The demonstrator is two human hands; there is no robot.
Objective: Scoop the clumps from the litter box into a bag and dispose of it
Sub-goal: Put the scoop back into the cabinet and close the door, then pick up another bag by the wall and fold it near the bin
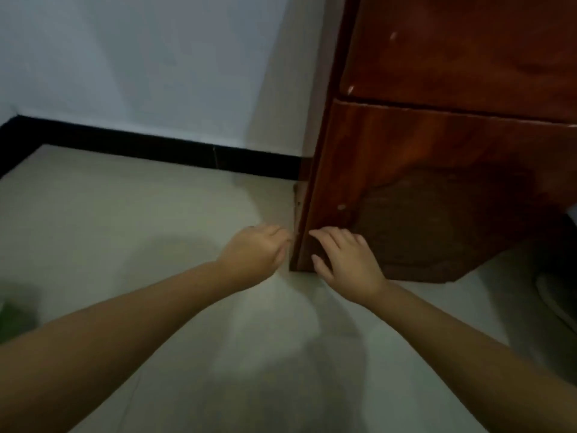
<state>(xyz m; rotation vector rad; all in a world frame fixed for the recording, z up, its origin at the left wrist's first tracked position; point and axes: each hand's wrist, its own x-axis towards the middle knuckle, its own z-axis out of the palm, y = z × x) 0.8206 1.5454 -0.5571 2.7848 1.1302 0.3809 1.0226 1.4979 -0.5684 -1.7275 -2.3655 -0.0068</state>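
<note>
No litter box, scoop or bag shows in the head view. Both my bare arms reach forward over a pale floor. My left hand (pixel 254 253) hangs with its fingers loosely curled and holds nothing, just left of the cabinet's front corner. My right hand (pixel 345 262) has its fingers spread and holds nothing, in front of the low corner of a reddish-brown wooden cabinet (pixel 437 170); whether it touches the wood I cannot tell. The frame is blurred.
A white wall (pixel 140 64) with a black skirting board (pixel 156 148) runs behind the floor (pixel 125 214). A blurred green object (pixel 12 317) sits at the left edge. A pale curved object (pixel 559 301) lies at the right edge beside the cabinet.
</note>
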